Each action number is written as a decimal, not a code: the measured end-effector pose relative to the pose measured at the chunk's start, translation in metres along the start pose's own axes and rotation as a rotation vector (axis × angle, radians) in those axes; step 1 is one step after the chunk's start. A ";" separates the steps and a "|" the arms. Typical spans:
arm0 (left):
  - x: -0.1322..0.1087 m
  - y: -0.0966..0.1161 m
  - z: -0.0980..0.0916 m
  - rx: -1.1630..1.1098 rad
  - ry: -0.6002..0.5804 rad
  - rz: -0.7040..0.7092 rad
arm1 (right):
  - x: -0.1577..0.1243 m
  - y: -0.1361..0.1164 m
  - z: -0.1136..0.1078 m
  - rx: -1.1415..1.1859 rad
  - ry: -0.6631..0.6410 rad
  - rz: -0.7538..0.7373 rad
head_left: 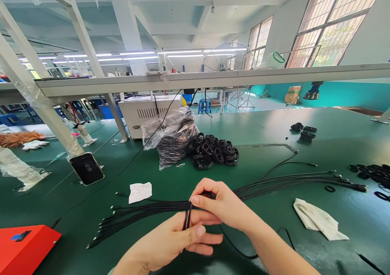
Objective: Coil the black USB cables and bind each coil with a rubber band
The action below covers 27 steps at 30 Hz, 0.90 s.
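Note:
A thin black cable [189, 220] is looped around the index finger of my left hand [170, 236], whose thumb lies over the other bent fingers. Just above it, my right hand [224, 204] pinches the same cable between thumb and index finger. A loose length of cable trails below my right hand across the table. Behind both hands lies a bundle of straight black cables [146, 210] with metal-looking ends, fanning out to the left and right. My right hand hides the middle of this bundle.
Coiled black cables [213, 151] are heaped beside a clear plastic bag [176, 141] of dark items. A white paper [140, 192], a phone [87, 168], a red box [27, 248] and a pale cloth [318, 218] lie around the green table [258, 124]. More coils [373, 173] are at right.

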<state>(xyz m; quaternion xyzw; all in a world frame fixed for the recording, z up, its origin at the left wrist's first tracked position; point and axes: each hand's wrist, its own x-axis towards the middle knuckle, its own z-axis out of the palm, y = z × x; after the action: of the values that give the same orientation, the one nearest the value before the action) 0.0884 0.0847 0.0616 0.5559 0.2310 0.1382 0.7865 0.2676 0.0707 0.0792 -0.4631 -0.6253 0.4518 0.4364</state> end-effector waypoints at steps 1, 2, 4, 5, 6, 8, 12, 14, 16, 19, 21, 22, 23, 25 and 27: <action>0.000 0.000 0.002 0.007 0.005 -0.003 | -0.002 -0.002 -0.001 -0.011 -0.021 0.015; 0.000 -0.001 0.003 0.015 0.011 -0.008 | -0.004 -0.005 -0.002 -0.025 -0.042 0.036; 0.000 -0.004 0.005 0.035 0.035 -0.019 | -0.007 -0.009 -0.003 -0.066 -0.092 0.092; 0.000 -0.005 0.006 0.044 0.043 -0.023 | -0.009 -0.010 -0.003 -0.087 -0.126 0.123; 0.000 -0.006 0.008 0.053 0.044 -0.020 | -0.010 -0.011 -0.004 -0.102 -0.171 0.151; -0.001 -0.006 0.010 0.064 0.022 0.002 | -0.011 -0.010 -0.004 -0.108 -0.267 0.188; 0.001 -0.001 0.012 0.055 -0.097 0.031 | -0.010 -0.007 -0.006 -0.041 -0.319 0.206; 0.003 0.000 0.012 0.004 -0.127 0.009 | -0.009 -0.005 -0.008 -0.081 -0.296 0.162; 0.006 -0.002 0.012 -0.087 -0.117 0.003 | -0.008 -0.005 -0.008 -0.148 -0.276 0.123; 0.009 -0.007 0.012 -0.199 -0.071 0.015 | -0.008 -0.006 -0.006 -0.173 -0.263 0.130; 0.009 -0.009 0.011 -0.240 -0.054 0.017 | -0.008 -0.005 -0.005 -0.143 -0.263 0.152; 0.008 -0.009 0.011 -0.256 -0.057 0.019 | -0.007 -0.005 -0.005 -0.117 -0.261 0.155; 0.007 -0.008 0.010 -0.269 -0.069 0.020 | -0.006 -0.004 -0.005 -0.093 -0.255 0.152; 0.005 -0.006 0.009 -0.279 -0.089 0.004 | -0.004 -0.002 -0.009 -0.067 -0.232 0.132; 0.004 -0.003 0.008 -0.265 -0.090 -0.038 | -0.002 -0.001 -0.016 -0.055 -0.205 0.091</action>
<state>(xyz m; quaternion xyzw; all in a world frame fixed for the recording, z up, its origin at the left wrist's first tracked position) 0.0957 0.0787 0.0598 0.4484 0.1858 0.1278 0.8649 0.2829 0.0715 0.0828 -0.4543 -0.6571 0.4989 0.3361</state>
